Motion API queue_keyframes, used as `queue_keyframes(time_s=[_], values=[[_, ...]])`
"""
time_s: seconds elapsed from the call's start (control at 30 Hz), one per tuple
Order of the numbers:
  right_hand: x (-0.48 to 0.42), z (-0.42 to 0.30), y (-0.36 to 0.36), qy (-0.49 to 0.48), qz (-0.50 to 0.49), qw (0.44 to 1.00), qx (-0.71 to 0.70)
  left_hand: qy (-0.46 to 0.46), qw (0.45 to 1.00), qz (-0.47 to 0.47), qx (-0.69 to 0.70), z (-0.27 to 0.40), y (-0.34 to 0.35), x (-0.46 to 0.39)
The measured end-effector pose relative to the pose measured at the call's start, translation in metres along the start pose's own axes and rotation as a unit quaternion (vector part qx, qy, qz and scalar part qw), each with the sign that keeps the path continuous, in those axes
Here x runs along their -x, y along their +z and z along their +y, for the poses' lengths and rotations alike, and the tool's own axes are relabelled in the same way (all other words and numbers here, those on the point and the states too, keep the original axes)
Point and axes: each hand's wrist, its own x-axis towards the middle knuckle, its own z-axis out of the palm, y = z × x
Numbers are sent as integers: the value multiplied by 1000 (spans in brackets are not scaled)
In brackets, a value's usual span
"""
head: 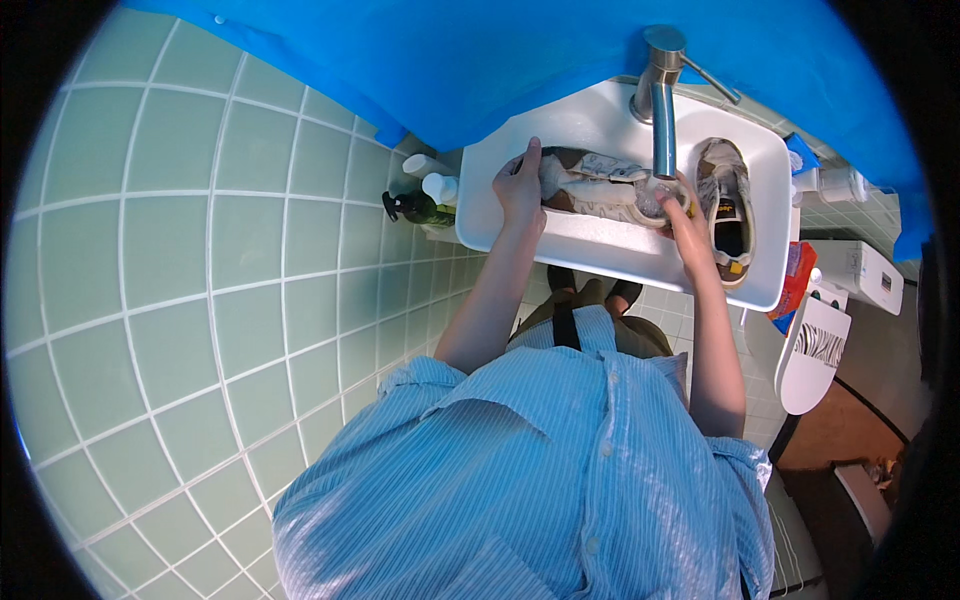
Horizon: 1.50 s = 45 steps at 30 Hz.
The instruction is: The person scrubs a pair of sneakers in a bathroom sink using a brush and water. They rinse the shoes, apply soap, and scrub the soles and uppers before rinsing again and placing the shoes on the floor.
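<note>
A pale sneaker with brown patches (592, 184) lies sideways over the white washbasin (615, 262), held at both ends. My left hand (521, 187) grips its end at the left, thumb pointing up. At the opening on the right, my right hand (686, 221) clasps the rim, with the thumb reaching inside. Bubbly water shows in that opening, just under the spout of the metal faucet (664, 112). The matching sneaker (724, 210) rests lengthwise in the basin's right side, its dark insole bearing writing and a yellow tab at its near end.
Blue sheeting (525, 60) hangs behind the basin. Left of it stand a green pump bottle (420, 208) and white bottles (440, 187) by the tiled wall (247, 247). To the right are a red-and-blue packet (795, 285) and a white lid with black stripes (814, 360).
</note>
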Motion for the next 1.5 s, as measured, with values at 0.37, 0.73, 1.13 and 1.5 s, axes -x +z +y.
queue_keyframes(time_s=[0.37, 0.73, 1.13, 1.5], values=[[45, -17, -28, -174, 38, 930, 322, -292, 943, -160, 21, -26, 17, -26], [95, -102, -21, 32, 102, 804, 585, -425, 856, -293, -18, -65, 55, -16], [68, -60, -46, -273, 122, 916, 266, -439, 851, -287, 14, -65, 73, -2], [70, -52, -35, -183, 184, 906, 334, 19, 841, -523, -136, -33, 56, 32]])
